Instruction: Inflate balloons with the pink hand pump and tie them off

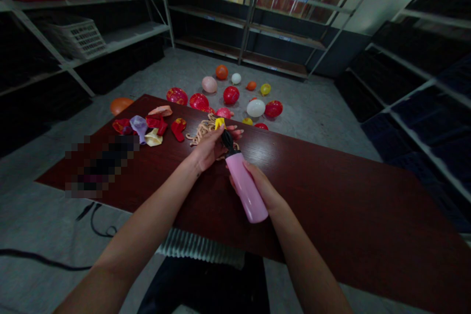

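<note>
My right hand [259, 184] is wrapped round the pink body of a balloon pump [247, 187], which is tilted with its black nozzle end pointing away from me. At that nozzle end, my left hand [211, 148] grips a small limp yellow balloon [220, 122] between thumb and fingers; its other fingers reach out behind the nozzle. Whether the balloon's neck sits on the nozzle is hidden. Beneath and beside my left hand lies a heap of tan long thin balloons [202, 131]. A flat red balloon [178, 129] rests to the left of them.
More uninflated balloons [139, 127] lie at the left of the dark brown table [331, 196]. Several inflated balloons [231, 95] are on the floor beyond it. Shelving racks [243, 24] surround the area, with a white basket [83, 38] at left. A black cable [44, 257] runs along the floor.
</note>
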`<state>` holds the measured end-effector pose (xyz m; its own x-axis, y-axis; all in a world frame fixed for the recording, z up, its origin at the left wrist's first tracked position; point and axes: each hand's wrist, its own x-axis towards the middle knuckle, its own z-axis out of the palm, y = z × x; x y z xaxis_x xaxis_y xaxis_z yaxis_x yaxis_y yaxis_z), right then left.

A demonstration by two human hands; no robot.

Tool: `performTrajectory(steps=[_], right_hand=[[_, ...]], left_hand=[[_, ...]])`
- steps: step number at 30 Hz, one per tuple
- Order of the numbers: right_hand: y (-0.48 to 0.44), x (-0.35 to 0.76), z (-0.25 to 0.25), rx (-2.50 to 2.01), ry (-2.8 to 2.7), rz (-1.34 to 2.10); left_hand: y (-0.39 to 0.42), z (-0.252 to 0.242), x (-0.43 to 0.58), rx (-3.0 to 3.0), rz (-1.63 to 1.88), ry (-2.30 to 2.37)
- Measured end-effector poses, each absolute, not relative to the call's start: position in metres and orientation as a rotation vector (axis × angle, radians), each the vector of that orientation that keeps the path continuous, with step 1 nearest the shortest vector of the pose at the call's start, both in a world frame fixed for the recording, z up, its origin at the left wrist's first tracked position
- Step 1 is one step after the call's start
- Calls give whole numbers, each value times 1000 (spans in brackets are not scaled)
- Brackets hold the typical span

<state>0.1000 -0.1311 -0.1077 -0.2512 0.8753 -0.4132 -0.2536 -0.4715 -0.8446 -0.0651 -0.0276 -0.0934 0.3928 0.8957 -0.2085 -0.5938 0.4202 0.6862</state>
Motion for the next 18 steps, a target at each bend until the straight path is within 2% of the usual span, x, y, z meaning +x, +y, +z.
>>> performTrajectory(steps=[7, 11, 18], right_hand=[[-129, 105, -102, -1239, -991, 1708], [-129, 107, -98, -1254, -1079, 1817], [-129, 109, -89, -1366, -1313, 1833]], left_hand=[[-27, -78, -75, 473, 878, 492], [-29, -66, -74, 340, 871, 377], [-37, -59, -71, 277, 982, 505]])
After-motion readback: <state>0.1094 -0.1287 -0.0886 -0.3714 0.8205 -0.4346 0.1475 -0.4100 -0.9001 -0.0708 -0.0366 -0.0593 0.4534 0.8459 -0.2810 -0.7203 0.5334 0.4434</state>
